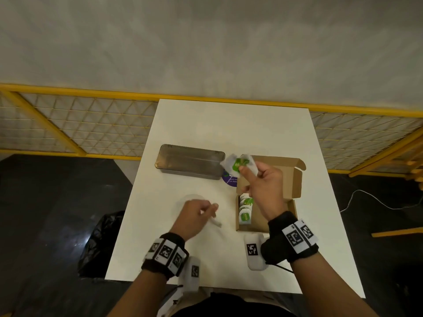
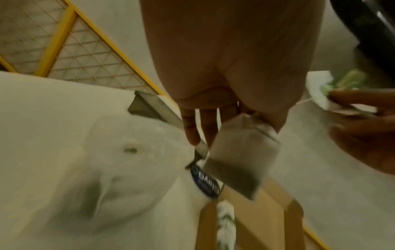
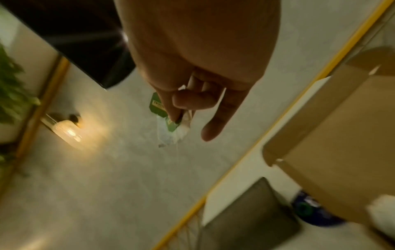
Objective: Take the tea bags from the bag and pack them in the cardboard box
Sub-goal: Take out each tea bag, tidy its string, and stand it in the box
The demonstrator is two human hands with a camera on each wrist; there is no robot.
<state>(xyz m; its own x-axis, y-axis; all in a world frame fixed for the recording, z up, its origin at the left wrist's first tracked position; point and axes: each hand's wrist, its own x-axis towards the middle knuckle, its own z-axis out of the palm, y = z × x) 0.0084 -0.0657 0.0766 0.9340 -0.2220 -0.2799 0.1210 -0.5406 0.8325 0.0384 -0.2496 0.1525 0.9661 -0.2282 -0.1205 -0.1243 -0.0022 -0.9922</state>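
Observation:
The open cardboard box stands on the white table at the right, with a row of white tea bags with green tags along its left side. My right hand is raised over the box's far left corner and pinches a small bunch of tea bags with green tags. My left hand hovers left of the box and pinches one tea bag by its top, so it hangs down. Under that hand lies the clear plastic bag, nearly flat on the table.
A shut metal tin lies at the back left of the box, and a round blue label sits between them. A black bin bag is on the floor left of the table. A yellow mesh fence runs behind the table.

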